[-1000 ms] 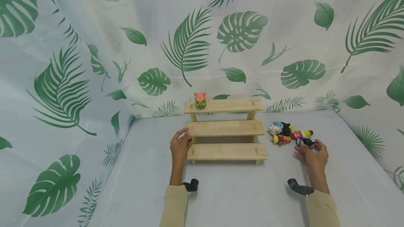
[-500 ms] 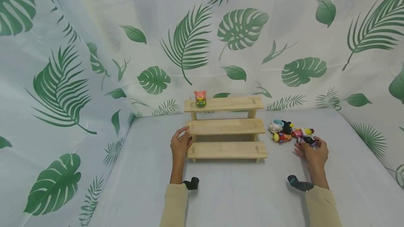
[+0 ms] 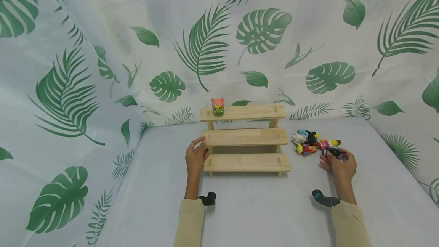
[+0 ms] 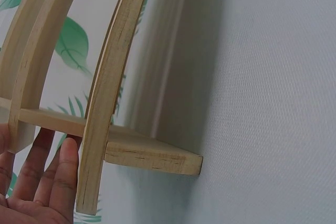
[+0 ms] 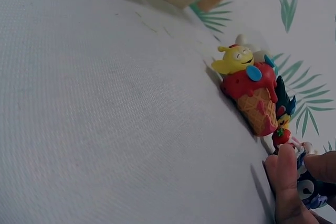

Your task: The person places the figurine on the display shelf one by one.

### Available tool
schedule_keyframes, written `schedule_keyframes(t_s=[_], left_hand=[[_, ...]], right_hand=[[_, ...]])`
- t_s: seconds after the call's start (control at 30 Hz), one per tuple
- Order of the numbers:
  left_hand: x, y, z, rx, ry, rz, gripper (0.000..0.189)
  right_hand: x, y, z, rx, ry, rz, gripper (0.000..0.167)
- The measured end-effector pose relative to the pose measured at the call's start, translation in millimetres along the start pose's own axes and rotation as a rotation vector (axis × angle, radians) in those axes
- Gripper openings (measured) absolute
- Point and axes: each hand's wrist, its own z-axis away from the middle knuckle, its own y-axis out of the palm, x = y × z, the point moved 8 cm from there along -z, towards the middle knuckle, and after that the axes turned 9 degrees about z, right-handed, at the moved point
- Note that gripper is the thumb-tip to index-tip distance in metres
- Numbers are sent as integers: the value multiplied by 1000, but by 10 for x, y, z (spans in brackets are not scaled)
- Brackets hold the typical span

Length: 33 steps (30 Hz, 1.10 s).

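**Right hand (image 3: 344,169) on a small, dark, purple-and-white plastic-looking figurine (image 3: 334,151), left hand (image 3: 194,157) on the three-tier pale wooden stand (image 3: 245,137)**

The hands are well apart. The right one has thumb and fingers closed about the dark figurine, to the right of the stand; the left one grips the left end of the stand's middle tier, its fingers reaching beneath the board.

Almost nothing has changed over the past second: both hands have kept their places, and the slight shift of the whole scene is probably the head camera tilting. The work looks to be at the grip itself, with the figurine seemingly not yet lifted.

Its long axis seems to run left to right, roughly along the stand's boards (fingers cover part of it, so I cannot tell which way its head points).

Between it and the stand, a red-and-yellow ice-cream-cone figurine (image 5: 257,90) lies with its yellow head toward the stand, cone tip away. At the left end of the stand's top tier, a pink-and-green rounded figurine (image 3: 217,106) stands upright, facing front.
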Motion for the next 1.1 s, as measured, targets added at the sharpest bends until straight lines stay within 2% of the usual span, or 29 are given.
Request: schedule_keyframes(t_s=[0.23, 0.63, 1.1], left_hand=[[5, 3, -3, -2, -7, -6, 22], [-8, 6, -6, 3, 4, -6, 22], [19, -5, -12, 4, -5, 9, 22]], right_hand=[[-1, -2, 10, -8, -19, -37, 52], [-40, 3, -30, -15, -36, -54, 52], [-32, 8, 2, -37, -40, -14, 53]])
